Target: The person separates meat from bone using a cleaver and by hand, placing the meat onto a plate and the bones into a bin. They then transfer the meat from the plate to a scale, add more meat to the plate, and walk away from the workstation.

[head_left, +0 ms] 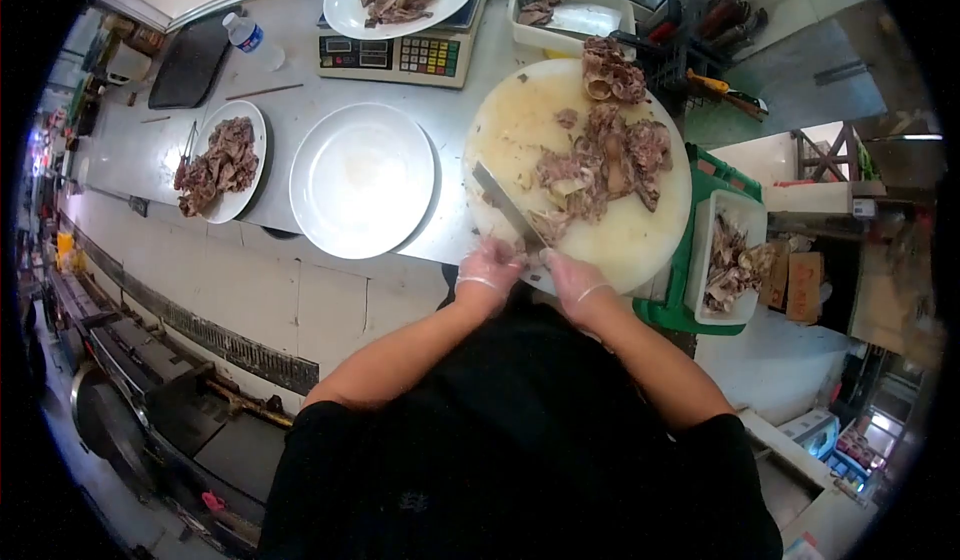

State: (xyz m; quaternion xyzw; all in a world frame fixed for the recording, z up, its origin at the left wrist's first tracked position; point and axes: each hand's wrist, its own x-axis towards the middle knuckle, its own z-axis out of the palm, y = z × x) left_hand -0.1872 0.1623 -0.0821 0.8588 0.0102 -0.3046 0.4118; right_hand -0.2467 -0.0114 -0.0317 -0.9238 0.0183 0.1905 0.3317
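Near the front edge of the round white cutting board [490, 110], my right hand [580, 282], in a clear plastic glove, is closed on the handle end of a cleaver [510, 207]. Its broad blade points away and to the left over the board. My left hand [490, 272], gloved too, is beside it at the board's edge with fingers curled together; what they hold, if anything, is hidden. Cooked meat [610, 160] lies in loose chunks beyond the blade, with a larger piece [612, 72] at the board's far edge.
Left of the board are a white plate [362, 180] and a plate of sliced meat [222, 165]. Behind stand a scale [395, 57] bearing another meat plate, a bottle [255, 42] and a white bin [525, 35]. A meat tub [700, 250] sits right, beside a knife rack [690, 50].
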